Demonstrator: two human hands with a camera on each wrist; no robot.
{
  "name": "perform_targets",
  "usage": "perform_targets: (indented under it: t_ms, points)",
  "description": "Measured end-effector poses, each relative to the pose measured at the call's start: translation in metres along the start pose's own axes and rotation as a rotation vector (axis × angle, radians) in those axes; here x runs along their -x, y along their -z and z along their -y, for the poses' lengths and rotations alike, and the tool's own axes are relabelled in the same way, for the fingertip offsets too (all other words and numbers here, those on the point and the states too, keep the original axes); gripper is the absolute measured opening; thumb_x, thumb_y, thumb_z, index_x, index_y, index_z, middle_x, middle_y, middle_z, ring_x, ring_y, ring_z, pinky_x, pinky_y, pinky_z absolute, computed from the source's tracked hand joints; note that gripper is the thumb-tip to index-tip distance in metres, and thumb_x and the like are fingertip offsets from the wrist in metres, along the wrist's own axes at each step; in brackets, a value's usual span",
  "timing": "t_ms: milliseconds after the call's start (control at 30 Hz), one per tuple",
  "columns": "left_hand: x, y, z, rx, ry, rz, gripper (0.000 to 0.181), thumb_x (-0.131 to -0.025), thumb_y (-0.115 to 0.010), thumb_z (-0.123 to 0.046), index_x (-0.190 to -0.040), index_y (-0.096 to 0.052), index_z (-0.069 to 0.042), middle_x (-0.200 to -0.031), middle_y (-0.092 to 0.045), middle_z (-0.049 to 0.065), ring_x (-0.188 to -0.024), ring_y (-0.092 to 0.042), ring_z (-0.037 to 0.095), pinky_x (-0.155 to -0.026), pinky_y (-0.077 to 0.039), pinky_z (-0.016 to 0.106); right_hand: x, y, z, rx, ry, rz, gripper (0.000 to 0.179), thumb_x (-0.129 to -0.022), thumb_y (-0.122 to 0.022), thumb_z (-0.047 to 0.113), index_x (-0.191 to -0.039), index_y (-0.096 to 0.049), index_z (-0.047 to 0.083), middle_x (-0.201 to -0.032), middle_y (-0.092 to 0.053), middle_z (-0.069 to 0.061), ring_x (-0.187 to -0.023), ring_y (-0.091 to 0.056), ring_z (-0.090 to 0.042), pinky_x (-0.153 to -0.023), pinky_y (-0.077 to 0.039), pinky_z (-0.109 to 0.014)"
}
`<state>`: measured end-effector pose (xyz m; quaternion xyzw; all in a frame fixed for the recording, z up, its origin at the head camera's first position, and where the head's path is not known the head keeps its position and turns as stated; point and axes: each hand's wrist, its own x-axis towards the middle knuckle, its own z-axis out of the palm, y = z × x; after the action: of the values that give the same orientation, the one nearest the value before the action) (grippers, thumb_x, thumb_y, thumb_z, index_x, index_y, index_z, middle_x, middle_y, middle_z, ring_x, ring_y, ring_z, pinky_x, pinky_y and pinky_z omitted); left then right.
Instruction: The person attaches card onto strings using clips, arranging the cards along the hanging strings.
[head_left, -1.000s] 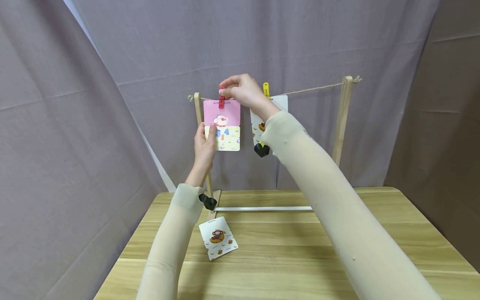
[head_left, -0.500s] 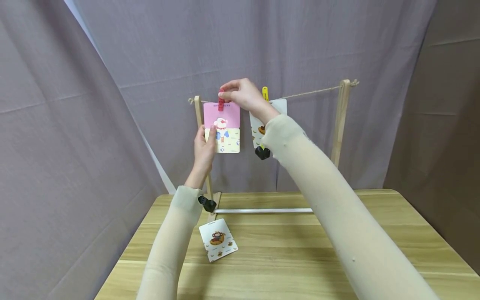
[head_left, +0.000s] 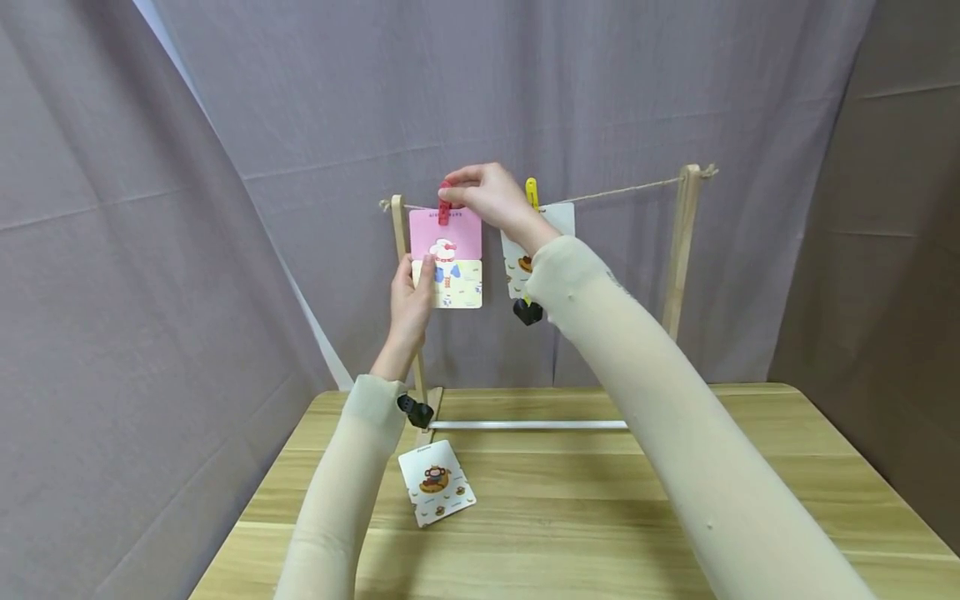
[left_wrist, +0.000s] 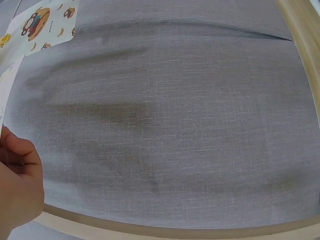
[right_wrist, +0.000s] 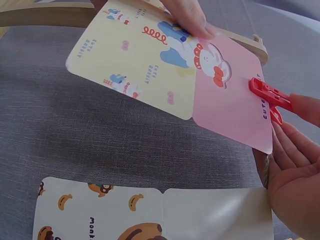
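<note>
A pink and yellow card [head_left: 461, 237] with a rabbit drawing is up at the twine [head_left: 630, 188], near the left post. My left hand [head_left: 410, 300] holds its left side, thumb across the front. With thumb and fingers, my right hand [head_left: 491, 196] pinches a red clothespin [right_wrist: 272, 95] at the card's top edge; in the right wrist view the clip's end lies over the pink part. To the right a white monkey card [head_left: 558, 218] hangs under a yellow clothespin [head_left: 532, 192], partly behind my right wrist. Only the left hand's curled fingers [left_wrist: 22, 152] show in the left wrist view.
Another monkey card [head_left: 437, 483] lies on the wooden table [head_left: 570, 517], near the left foot of the stand. A wooden post [head_left: 681, 250] carries the twine's right end. A white rod [head_left: 525, 425] runs low between the posts, and grey curtain [head_left: 300, 100] hangs behind.
The whole scene sits slightly lower in the head view than before. Both hands keep their places on the card and the red clothespin.
</note>
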<state>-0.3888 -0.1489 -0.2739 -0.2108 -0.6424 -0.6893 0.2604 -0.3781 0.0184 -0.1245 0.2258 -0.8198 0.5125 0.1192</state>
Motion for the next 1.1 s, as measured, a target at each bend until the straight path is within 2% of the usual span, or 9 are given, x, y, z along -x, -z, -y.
perform_targets:
  t_ms: [200, 333, 433, 600, 700, 900, 1100]
  points:
    - [0.000, -0.001, -0.003, 0.013, 0.032, -0.002, 0.021, -0.107, -0.051, -0.026, -0.113, -0.055, -0.007, -0.088, -0.065, -0.001, -0.073, -0.064, 0.011, -0.059, -0.052, 0.023, -0.001, 0.000, 0.001, 0.026, 0.023, -0.023, 0.044, -0.099, -0.067, 0.027, -0.139, -0.060, 0.011, -0.127, -0.069, -0.003, -0.112, -0.064, -0.012, -0.101, -0.046, -0.026]
    - [0.009, -0.003, -0.020, 0.004, 0.027, 0.002, 0.013, -0.107, -0.051, -0.019, -0.106, -0.055, -0.007, -0.082, -0.065, -0.001, -0.064, -0.058, 0.010, -0.050, -0.044, 0.020, -0.001, 0.001, 0.003, 0.093, 0.044, -0.074, 0.041, -0.100, -0.065, 0.026, -0.139, -0.061, 0.012, -0.134, -0.065, -0.001, -0.120, -0.060, -0.011, -0.100, -0.046, -0.023]
    - [0.014, -0.004, -0.028, 0.000, 0.025, 0.006, 0.013, -0.106, -0.052, -0.017, -0.104, -0.055, -0.005, -0.077, -0.063, -0.001, -0.058, -0.053, 0.010, -0.048, -0.041, 0.020, 0.000, 0.002, 0.005, 0.136, 0.063, -0.106, 0.040, -0.101, -0.063, 0.025, -0.139, -0.061, 0.013, -0.136, -0.064, 0.000, -0.122, -0.059, -0.011, -0.099, -0.047, -0.022]
    - [0.016, 0.000, -0.027, 0.005, 0.047, 0.012, 0.013, -0.106, -0.053, -0.019, -0.105, -0.057, -0.006, -0.074, -0.062, -0.001, -0.055, -0.049, 0.011, -0.050, -0.042, 0.021, 0.001, 0.005, 0.008, 0.179, 0.085, -0.141, 0.039, -0.102, -0.062, 0.024, -0.139, -0.060, 0.014, -0.136, -0.064, 0.000, -0.121, -0.060, -0.011, -0.097, -0.047, -0.021]
    - [0.015, 0.003, -0.021, 0.032, 0.060, 0.013, 0.013, -0.106, -0.053, -0.019, -0.105, -0.058, -0.006, -0.074, -0.062, -0.001, -0.055, -0.049, 0.012, -0.051, -0.043, 0.021, 0.002, 0.007, 0.009, 0.190, 0.100, -0.147, 0.039, -0.102, -0.062, 0.024, -0.139, -0.060, 0.014, -0.135, -0.064, 0.000, -0.120, -0.060, -0.011, -0.096, -0.047, -0.019]
    - [0.018, 0.011, -0.021, 0.029, 0.054, 0.011, 0.013, -0.106, -0.054, -0.018, -0.103, -0.059, -0.007, -0.075, -0.062, 0.000, -0.056, -0.048, 0.014, -0.052, -0.042, 0.021, 0.006, 0.011, 0.010, 0.193, 0.158, -0.150, 0.039, -0.101, -0.063, 0.023, -0.137, -0.061, 0.011, -0.134, -0.065, -0.002, -0.119, -0.062, -0.012, -0.097, -0.047, -0.019]
    - [0.008, 0.021, -0.002, 0.029, 0.037, 0.011, 0.014, -0.106, -0.053, -0.019, -0.104, -0.059, -0.006, -0.073, -0.059, -0.001, -0.056, -0.047, 0.014, -0.051, -0.041, 0.022, 0.008, 0.019, 0.010, 0.180, 0.192, -0.164, 0.038, -0.100, -0.064, 0.022, -0.136, -0.062, 0.008, -0.131, -0.067, -0.004, -0.117, -0.063, -0.012, -0.095, -0.047, -0.018]
